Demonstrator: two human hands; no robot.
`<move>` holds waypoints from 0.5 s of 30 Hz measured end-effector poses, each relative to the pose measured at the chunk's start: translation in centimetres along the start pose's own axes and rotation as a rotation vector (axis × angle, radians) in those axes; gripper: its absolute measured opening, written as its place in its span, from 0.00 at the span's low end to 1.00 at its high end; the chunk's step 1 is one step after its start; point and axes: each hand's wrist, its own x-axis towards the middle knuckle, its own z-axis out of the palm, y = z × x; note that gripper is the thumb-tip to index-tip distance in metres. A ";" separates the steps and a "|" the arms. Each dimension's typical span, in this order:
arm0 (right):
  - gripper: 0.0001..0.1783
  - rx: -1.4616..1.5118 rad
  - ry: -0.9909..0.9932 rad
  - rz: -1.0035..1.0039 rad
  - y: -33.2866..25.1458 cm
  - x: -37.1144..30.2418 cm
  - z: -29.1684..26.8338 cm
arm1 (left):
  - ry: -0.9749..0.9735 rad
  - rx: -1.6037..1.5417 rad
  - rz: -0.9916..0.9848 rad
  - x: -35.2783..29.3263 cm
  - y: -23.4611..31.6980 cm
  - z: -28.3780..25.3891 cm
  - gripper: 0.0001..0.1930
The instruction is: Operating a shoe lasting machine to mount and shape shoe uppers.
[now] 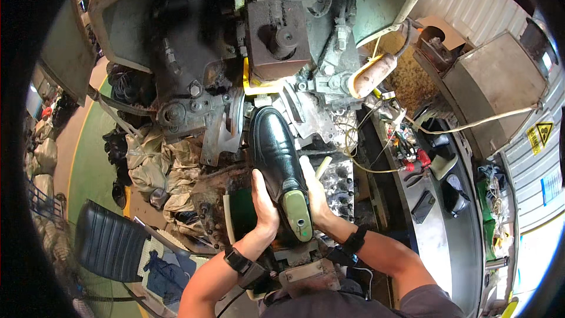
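Note:
A black leather shoe upper [274, 144] stretched over a green last [298, 212] lies in the middle, toe pointing away from me. My left hand [263, 203] presses along its left side near the heel, fingers extended forward. My right hand [314, 193] cups the opposite side, so the shoe is gripped between both palms. Just beyond the toe sit the two metal wing plates of a machine, the left plate [223, 132] and the right plate [306, 115]. The toe reaches into the gap between them; whether it touches anything there I cannot tell.
A dark machine head [276, 41] overhangs the shoe. A work lamp [374, 76] hangs on the right, its cable looping down. The right-hand bench [432, 238] holds a red-handled tool [419, 160] and a dark shoe [454, 194]. A black chair [112, 240] stands at left.

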 end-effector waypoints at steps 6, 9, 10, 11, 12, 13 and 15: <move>0.26 -0.181 -0.008 -0.074 0.7 1.3 -0.1 | 0.012 0.331 0.251 0.1 -1.5 -1.0 0.32; 0.26 -0.176 -0.037 -0.041 0.9 1.7 -1.0 | -0.060 0.183 0.059 0.3 -1.5 -2.5 0.32; 0.26 -0.164 -0.050 -0.033 0.8 1.6 -1.4 | -0.100 0.247 0.057 0.1 -1.3 -3.6 0.33; 0.25 -0.152 -0.059 -0.022 0.4 1.5 -1.8 | -0.155 0.290 0.080 -0.1 -1.1 -4.9 0.33; 0.21 -0.474 0.061 0.006 0.0 1.1 -2.3 | -0.125 0.457 0.067 -0.7 -0.8 -6.5 0.32; 0.19 -0.468 0.097 0.172 -0.9 0.7 -3.2 | -0.148 0.760 0.162 -1.0 -0.9 -7.9 0.26; 0.18 -0.359 0.050 0.125 -3.1 -0.5 -5.1 | -0.381 1.932 0.496 -3.5 -1.2 -11.5 0.18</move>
